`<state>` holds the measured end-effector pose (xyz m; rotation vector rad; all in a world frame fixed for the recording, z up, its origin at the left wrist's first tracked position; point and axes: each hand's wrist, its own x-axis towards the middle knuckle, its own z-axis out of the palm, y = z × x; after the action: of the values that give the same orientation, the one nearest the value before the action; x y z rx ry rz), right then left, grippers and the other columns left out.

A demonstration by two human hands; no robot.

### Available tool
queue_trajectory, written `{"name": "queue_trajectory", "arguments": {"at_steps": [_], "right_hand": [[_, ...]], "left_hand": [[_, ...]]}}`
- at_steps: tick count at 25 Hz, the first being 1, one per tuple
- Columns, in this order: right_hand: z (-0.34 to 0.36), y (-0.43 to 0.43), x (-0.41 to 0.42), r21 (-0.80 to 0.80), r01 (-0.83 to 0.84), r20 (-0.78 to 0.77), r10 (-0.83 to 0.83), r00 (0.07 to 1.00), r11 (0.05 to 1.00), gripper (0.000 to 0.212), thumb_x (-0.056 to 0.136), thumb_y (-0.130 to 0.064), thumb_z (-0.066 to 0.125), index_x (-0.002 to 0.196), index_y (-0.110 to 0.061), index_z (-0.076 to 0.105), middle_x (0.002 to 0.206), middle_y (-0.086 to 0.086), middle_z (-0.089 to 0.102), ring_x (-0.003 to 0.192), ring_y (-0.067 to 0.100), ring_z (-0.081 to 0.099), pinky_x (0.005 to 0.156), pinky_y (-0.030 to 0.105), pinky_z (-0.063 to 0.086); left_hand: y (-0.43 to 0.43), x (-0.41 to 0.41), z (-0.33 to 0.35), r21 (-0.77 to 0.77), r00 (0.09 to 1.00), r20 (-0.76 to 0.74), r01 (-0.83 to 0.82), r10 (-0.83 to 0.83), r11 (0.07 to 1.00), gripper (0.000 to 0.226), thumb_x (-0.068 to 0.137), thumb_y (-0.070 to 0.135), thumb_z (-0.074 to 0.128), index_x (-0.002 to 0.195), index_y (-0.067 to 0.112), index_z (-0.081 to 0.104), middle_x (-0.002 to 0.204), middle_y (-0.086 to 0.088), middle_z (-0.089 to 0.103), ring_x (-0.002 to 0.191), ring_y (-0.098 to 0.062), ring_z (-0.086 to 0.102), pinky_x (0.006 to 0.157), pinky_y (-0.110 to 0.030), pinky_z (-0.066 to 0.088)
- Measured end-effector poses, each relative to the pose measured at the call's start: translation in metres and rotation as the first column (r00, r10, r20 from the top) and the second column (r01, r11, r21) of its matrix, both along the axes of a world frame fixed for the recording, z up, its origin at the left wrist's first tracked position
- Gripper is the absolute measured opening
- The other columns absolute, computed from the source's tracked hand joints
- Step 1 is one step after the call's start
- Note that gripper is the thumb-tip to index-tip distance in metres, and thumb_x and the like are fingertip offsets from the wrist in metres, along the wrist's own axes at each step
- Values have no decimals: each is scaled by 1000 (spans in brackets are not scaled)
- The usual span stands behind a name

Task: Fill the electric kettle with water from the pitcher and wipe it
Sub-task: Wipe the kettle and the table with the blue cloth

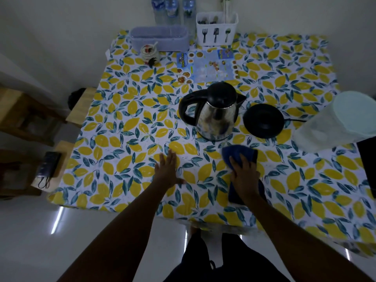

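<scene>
A steel electric kettle [216, 117] with a black lid and handle stands on the lemon-print tablecloth [126, 123], lid closed, off its black round base [263, 121], which lies just to its right. A translucent pitcher [333, 127] with a pale lid stands at the right edge. My right hand [244, 174] rests on a blue cloth [240, 154] lying on the table just in front of the kettle, fingers curled over it. My left hand [167, 169] lies flat on the tablecloth, fingers spread, left of the cloth and holding nothing.
At the back stand a lilac basket [160, 38], a small jar [150, 53], a white cutlery holder [216, 29], water bottles [168, 9] and a printed leaflet [205, 66]. Wooden stools [81, 106] sit at the left; one carries a dark device [48, 165].
</scene>
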<state>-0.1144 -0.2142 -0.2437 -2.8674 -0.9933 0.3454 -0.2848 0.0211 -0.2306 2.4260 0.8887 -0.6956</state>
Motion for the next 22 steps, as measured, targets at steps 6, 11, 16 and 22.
{"name": "queue_trajectory", "arguments": {"at_steps": [6,11,16,22], "right_hand": [[0,-103,11,63,68,53,-72,996,996,50,84,-30,35,123,-17,63,135,15,55,107,45,48,74,56,51],[19,-138,43,32,214,55,-215,975,976,60,88,-42,31,143,-19,40,152,12,34,132,44,34,91,62,42],[-3,-147,39,-63,180,8,-180,984,982,78,87,-69,14,150,-24,18,159,10,20,145,34,14,105,65,24],[2,-152,44,-6,143,-34,-143,989,990,72,88,-65,22,149,-26,23,158,7,23,145,32,12,107,64,22]], "left_hand": [[-76,12,6,-5,979,151,136,-134,991,88,90,45,56,152,19,-1,161,-3,-13,146,-32,-17,117,-55,4],[-147,62,10,-25,927,249,295,-280,955,78,95,40,50,152,23,-1,161,3,-14,145,-25,-20,119,-53,-1],[-177,85,14,57,901,233,364,-367,930,79,95,41,49,152,20,0,162,-1,-11,146,-26,-17,120,-49,2],[-191,88,16,112,915,222,320,-337,941,78,95,38,48,152,22,-3,161,0,-12,146,-25,-18,120,-48,2]]}}
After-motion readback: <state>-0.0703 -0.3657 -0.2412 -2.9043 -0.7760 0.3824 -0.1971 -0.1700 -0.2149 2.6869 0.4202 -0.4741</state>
